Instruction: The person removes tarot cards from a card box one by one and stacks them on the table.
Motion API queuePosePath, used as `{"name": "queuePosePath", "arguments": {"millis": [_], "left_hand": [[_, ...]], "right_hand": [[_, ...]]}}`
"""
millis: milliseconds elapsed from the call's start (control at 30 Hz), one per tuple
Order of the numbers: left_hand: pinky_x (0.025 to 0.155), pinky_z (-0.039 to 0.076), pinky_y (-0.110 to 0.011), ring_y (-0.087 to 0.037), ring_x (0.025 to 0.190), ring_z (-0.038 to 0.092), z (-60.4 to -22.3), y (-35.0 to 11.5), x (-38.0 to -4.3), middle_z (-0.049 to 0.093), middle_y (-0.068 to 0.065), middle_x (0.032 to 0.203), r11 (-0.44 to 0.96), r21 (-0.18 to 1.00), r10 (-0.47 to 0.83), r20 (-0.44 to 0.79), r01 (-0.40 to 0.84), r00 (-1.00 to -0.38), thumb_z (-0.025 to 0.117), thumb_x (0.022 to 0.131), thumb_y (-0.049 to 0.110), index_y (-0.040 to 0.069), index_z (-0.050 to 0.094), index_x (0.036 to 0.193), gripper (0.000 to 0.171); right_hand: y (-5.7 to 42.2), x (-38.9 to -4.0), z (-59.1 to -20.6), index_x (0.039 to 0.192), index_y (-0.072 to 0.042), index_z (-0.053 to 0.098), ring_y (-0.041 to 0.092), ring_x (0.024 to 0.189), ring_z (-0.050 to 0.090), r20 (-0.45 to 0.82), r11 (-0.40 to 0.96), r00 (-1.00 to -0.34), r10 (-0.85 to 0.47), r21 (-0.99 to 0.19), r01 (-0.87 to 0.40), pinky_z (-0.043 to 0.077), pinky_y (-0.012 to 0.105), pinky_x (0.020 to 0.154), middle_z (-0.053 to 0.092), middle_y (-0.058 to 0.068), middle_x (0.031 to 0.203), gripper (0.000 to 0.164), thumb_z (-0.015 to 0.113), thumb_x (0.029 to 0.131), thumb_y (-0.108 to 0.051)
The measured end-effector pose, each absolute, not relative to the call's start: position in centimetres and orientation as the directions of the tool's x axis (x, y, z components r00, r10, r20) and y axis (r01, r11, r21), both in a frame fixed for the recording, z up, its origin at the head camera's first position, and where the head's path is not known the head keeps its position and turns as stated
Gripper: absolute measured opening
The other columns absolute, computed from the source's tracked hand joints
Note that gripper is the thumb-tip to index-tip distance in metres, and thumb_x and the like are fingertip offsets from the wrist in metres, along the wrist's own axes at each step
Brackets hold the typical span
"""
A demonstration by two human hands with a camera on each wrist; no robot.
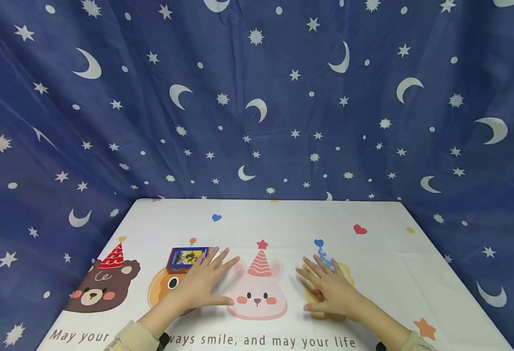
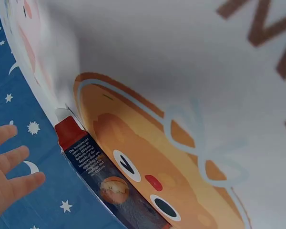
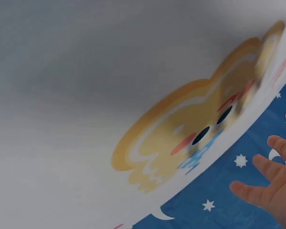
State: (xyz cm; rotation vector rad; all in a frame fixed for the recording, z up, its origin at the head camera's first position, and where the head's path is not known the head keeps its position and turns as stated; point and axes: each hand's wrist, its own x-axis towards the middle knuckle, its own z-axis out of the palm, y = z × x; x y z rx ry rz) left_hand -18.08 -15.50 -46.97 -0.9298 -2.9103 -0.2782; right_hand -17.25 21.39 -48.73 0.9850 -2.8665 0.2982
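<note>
A small card box (image 1: 187,259), blue and red with a yellow picture on top, lies on the left half of the table. In the left wrist view its dark side panel (image 2: 100,167) carries white print, and a red end with a flap shows. My left hand (image 1: 206,280) is spread just right of the box, its fingers straight and overlapping the box's right edge in the head view. My right hand (image 1: 333,287) is spread over the yellow printed animal on the right, with nothing in it. In the right wrist view the right hand's fingers (image 3: 271,167) show apart and straight.
A white tablecloth (image 1: 257,219) printed with cartoon animals, hearts and lettering covers the table. Behind and at both sides hangs a dark blue curtain (image 1: 257,122) with moons and stars. The table's back edge meets this curtain.
</note>
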Motion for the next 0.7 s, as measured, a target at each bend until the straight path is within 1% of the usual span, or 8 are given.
{"name": "queuePosePath", "arguments": {"millis": [67,167,300,367,533,700], "left_hand": [[0.104,0.031,-0.067,-0.044,0.137,0.031,-47.0,-15.4,-18.1,0.035,-0.015,0.151,0.796,0.154,0.569,0.138,0.585,-0.811,0.065,0.071,0.066,0.028,0.032,0.147,0.092],[0.104,0.034,-0.064,-0.043,0.131,0.040,-47.0,-15.4,-18.0,0.044,-0.016,0.144,0.792,0.169,0.566,0.156,0.586,-0.810,0.070,0.073,0.058,0.023,0.040,0.143,0.084],[0.102,0.040,-0.058,-0.037,0.123,0.050,-47.0,-15.6,-17.7,0.055,-0.013,0.134,0.792,0.182,0.560,0.164,0.583,-0.812,0.072,0.075,0.050,0.019,0.051,0.135,0.071],[0.100,0.043,-0.055,-0.033,0.119,0.054,-47.1,-15.6,-17.7,0.059,-0.010,0.128,0.790,0.177,0.563,0.171,0.587,-0.809,0.071,0.077,0.049,0.019,0.056,0.131,0.064],[0.093,0.049,-0.047,-0.024,0.107,0.061,-47.0,-15.5,-17.9,0.067,-0.004,0.114,0.784,0.139,0.573,0.214,0.605,-0.791,0.069,0.079,0.047,0.018,0.065,0.119,0.049],[0.088,0.052,-0.040,-0.019,0.098,0.064,-46.6,-15.6,-18.1,0.070,0.001,0.104,0.780,0.116,0.579,0.239,0.615,-0.779,0.069,0.082,0.041,0.017,0.069,0.111,0.037]], "right_hand": [[21.4,-17.2,-48.5,0.142,-0.019,0.043,0.043,0.136,0.033,0.157,0.773,-0.789,-0.594,-0.158,-0.614,0.026,0.073,0.101,0.037,0.013,0.149,0.082,0.063,0.076,-0.063],[21.3,-17.2,-48.2,0.143,-0.019,0.042,0.043,0.134,0.036,0.136,0.779,-0.803,-0.580,-0.197,-0.596,0.029,0.071,0.101,0.038,0.013,0.149,0.082,0.068,0.075,-0.058],[21.0,-17.2,-48.0,0.143,-0.021,0.041,0.041,0.133,0.038,0.084,0.791,-0.826,-0.557,-0.249,-0.559,0.031,0.068,0.103,0.038,0.013,0.149,0.084,0.074,0.073,-0.051],[20.8,-17.3,-47.9,0.142,-0.019,0.042,0.041,0.131,0.041,0.085,0.790,-0.824,-0.560,-0.245,-0.562,0.033,0.065,0.103,0.042,0.014,0.146,0.082,0.076,0.072,-0.047],[20.2,-17.6,-47.9,0.138,-0.016,0.048,0.038,0.122,0.051,0.114,0.785,-0.814,-0.570,-0.220,-0.580,0.040,0.060,0.099,0.054,0.015,0.135,0.072,0.076,0.075,-0.038],[19.9,-17.8,-47.9,0.134,-0.014,0.052,0.033,0.119,0.055,0.113,0.793,-0.828,-0.549,-0.242,-0.559,0.044,0.057,0.097,0.058,0.012,0.130,0.062,0.074,0.079,-0.034]]}}
